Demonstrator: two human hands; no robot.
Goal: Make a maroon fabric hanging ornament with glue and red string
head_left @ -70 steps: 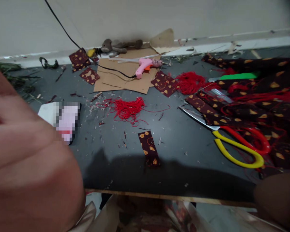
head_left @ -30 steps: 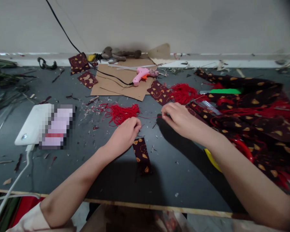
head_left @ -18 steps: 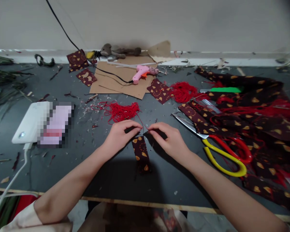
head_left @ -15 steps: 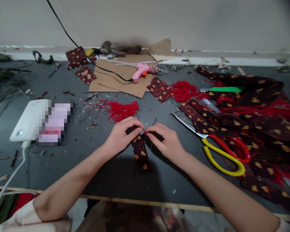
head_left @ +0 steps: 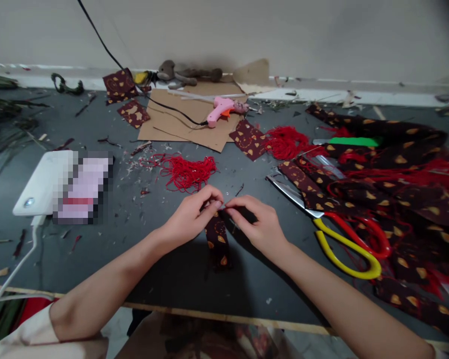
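My left hand (head_left: 195, 213) is closed in a pinch at the top of a dark maroon fabric strip (head_left: 217, 239) with gold drop motifs. The strip extends from the fingertips toward me, over the dark tabletop. Close against it, my right hand (head_left: 255, 219) pinches thumb to forefinger at the same top end. A bit of red and something pale show between the fingertips, too small to name. Just beyond my left hand lies a bundle of red cords (head_left: 189, 172). To the right of my right hand rest scissors (head_left: 347, 247) with red and yellow handles.
At the back, a pink glue gun (head_left: 222, 110) lies on cardboard (head_left: 187, 132). Patterned fabric pieces (head_left: 400, 184) and red threads heap up on the right. A white power bank (head_left: 41, 184) and a blurred phone (head_left: 85, 187) lie left. Scraps litter the table (head_left: 164, 279).
Both hands stay together at the strip's top end, shifted very slightly toward me. A touch of red now shows at the fingertips. The whole view has shifted a little.
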